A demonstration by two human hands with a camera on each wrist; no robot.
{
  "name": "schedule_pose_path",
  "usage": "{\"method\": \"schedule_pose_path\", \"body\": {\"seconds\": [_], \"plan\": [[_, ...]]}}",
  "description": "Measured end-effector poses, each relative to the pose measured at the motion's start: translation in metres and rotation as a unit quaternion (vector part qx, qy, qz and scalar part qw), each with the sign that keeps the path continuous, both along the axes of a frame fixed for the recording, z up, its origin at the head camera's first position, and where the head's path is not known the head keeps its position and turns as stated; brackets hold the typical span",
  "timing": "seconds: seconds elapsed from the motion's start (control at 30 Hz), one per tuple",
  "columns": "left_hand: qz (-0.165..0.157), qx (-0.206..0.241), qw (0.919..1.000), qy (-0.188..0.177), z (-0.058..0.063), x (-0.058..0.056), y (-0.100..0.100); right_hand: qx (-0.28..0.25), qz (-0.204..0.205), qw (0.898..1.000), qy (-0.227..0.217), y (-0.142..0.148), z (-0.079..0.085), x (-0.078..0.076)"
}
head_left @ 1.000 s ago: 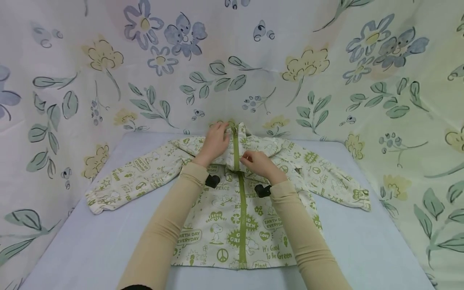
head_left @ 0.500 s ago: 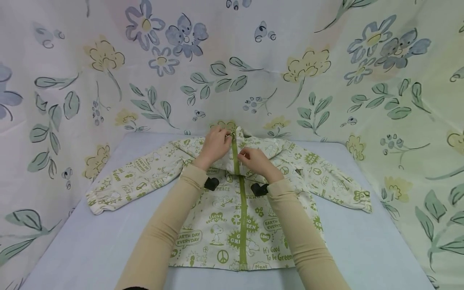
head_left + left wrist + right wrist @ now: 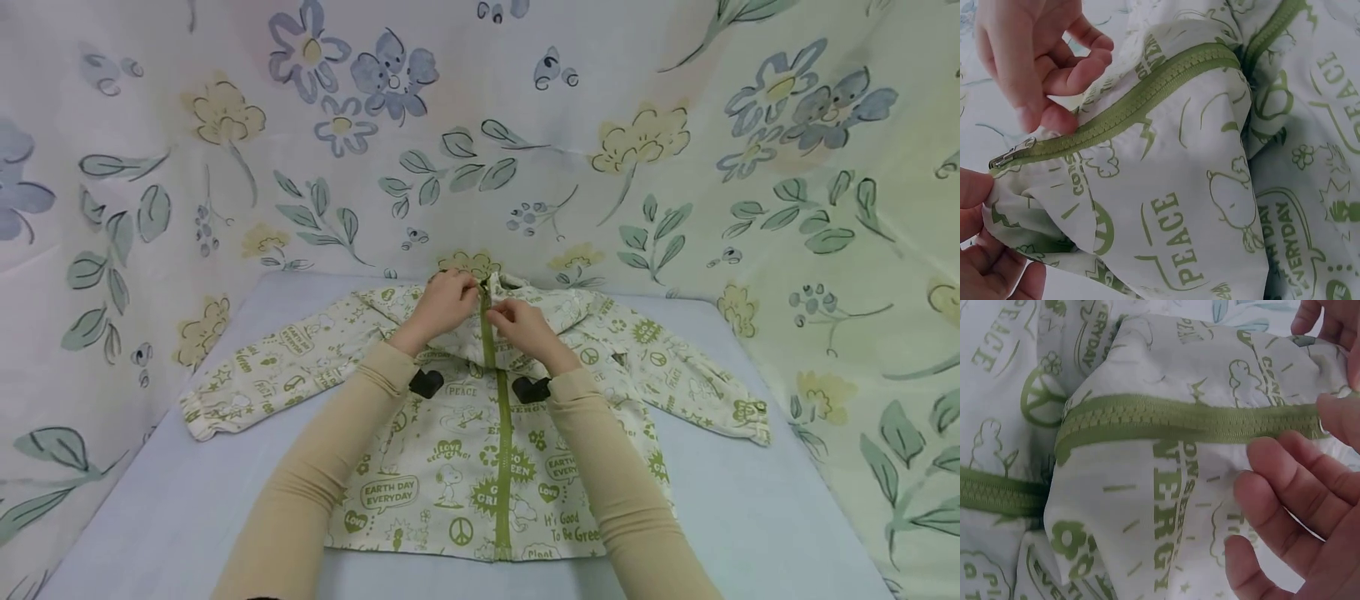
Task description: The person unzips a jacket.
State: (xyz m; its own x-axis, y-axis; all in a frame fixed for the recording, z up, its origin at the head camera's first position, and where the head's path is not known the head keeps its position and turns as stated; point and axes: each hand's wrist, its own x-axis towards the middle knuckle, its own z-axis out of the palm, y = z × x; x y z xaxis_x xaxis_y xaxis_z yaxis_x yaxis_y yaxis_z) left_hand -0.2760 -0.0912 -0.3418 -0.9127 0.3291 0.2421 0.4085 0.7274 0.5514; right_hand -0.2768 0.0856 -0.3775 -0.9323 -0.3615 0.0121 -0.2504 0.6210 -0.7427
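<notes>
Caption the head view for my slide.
Left fingers and right fingers near the top of the green zipper on an Earth Day print jacket, sleeves spread, before a floral backdrop.

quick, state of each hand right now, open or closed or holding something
Left hand: closed, holding the jacket at its top edge.
Right hand: fingers bent beside the zipper pull; whether it grips anything cannot be told.
</notes>
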Motion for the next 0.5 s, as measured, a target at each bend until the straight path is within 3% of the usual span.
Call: {"method": "schedule_pose_path", "body": {"seconds": [0.5], "plan": [[-0.014,-0.012,0.9997,0.015,0.0006,0.0007,-0.0009,-0.045,-0.011,0.999,0.013,-0.0035,-0.0024,-0.0049]]}}
